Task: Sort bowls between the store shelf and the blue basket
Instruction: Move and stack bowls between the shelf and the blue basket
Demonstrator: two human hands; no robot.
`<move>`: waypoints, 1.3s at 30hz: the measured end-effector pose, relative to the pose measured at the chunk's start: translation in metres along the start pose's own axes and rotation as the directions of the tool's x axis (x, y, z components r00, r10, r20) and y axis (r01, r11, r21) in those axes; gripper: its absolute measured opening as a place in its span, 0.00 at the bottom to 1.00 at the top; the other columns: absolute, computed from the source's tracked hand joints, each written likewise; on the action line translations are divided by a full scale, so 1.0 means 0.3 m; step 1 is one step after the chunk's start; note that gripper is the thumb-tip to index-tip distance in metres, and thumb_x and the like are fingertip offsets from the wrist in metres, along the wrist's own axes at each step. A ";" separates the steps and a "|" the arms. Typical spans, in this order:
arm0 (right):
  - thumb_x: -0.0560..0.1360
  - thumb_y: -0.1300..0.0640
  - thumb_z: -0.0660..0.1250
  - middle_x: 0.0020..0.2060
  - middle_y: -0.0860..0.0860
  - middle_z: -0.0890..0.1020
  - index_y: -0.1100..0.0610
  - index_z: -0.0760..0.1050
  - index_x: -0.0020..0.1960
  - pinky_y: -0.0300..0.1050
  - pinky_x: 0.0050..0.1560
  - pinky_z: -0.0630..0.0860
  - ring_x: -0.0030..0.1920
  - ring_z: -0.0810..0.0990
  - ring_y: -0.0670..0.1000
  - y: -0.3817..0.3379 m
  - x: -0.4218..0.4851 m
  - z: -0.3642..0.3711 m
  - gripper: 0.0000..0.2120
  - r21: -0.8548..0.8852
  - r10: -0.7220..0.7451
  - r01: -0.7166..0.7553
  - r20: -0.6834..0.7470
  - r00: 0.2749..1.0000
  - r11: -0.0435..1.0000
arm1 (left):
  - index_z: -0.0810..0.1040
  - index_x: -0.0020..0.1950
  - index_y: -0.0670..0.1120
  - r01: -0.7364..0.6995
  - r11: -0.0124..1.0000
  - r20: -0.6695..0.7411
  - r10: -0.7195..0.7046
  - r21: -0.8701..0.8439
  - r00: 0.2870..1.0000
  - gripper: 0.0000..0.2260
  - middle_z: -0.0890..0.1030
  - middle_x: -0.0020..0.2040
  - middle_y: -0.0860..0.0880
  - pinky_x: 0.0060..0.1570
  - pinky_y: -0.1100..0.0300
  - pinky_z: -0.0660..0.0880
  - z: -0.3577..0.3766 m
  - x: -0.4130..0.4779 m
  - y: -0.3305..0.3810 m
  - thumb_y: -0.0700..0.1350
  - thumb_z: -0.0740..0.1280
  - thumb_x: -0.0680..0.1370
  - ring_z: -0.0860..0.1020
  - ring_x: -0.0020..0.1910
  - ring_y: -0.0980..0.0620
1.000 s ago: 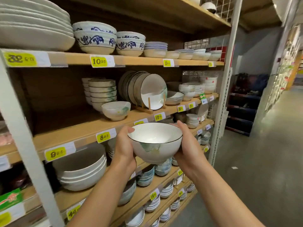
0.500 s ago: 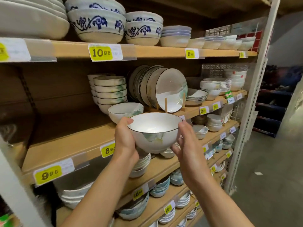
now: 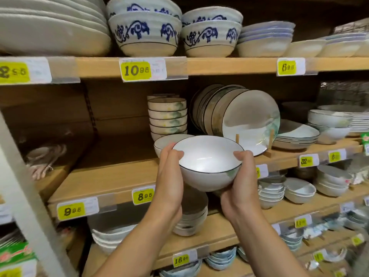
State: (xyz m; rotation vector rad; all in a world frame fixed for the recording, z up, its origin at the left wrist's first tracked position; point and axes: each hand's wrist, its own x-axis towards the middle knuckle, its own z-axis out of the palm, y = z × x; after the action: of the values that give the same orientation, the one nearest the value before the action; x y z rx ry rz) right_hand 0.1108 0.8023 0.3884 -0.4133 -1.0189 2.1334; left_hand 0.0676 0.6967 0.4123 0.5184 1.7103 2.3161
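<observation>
Two hands, left (image 3: 171, 172) and right (image 3: 242, 176), grip a white bowl (image 3: 207, 162) by its sides, fingers curled over the rim, before a wooden shelf (image 3: 111, 176) beside a bowl stack (image 3: 167, 114).

free: bare shelf board (image 3: 111, 176) left | blocked: lone bowl (image 3: 162, 141), bowl stack (image 3: 167, 116) behind, upright plates (image 3: 249, 116) right

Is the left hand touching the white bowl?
Touching. In the head view the left hand holds the white bowl, thumb over its rim.
</observation>
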 end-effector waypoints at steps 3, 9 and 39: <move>0.61 0.47 0.64 0.54 0.57 0.83 0.53 0.77 0.60 0.57 0.52 0.77 0.57 0.80 0.61 -0.027 0.064 -0.009 0.28 0.048 0.118 -0.121 0.053 0.992 0.992 | 0.79 0.58 0.53 0.035 0.998 -0.073 -0.038 -0.042 0.997 0.18 0.83 0.56 0.48 0.61 0.41 0.74 0.024 0.047 0.007 0.53 0.61 0.70 0.78 0.59 0.44; 0.70 0.50 0.62 0.55 0.61 0.82 0.61 0.77 0.60 0.56 0.51 0.75 0.57 0.80 0.63 -0.090 0.169 -0.013 0.22 -0.076 0.322 -0.313 0.238 0.916 0.947 | 0.82 0.52 0.45 0.104 0.972 -0.103 -0.128 -0.211 0.986 0.17 0.86 0.45 0.45 0.41 0.49 0.78 0.045 0.091 -0.001 0.45 0.60 0.68 0.82 0.45 0.43; 0.76 0.40 0.58 0.43 0.51 0.86 0.49 0.84 0.44 0.43 0.37 0.81 0.46 0.85 0.50 -0.095 0.159 0.055 0.19 -0.184 0.125 -0.039 0.483 0.867 0.982 | 0.81 0.55 0.46 -0.228 0.926 -0.311 0.131 -0.300 0.941 0.18 0.84 0.51 0.42 0.51 0.43 0.79 0.015 0.072 0.029 0.48 0.59 0.70 0.82 0.52 0.41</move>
State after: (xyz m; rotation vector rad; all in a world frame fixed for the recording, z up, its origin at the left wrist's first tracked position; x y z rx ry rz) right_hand 0.0824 0.8403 0.4221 0.0252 -1.4990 2.2945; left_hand 0.0501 0.7060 0.4249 0.2972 1.3729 2.8596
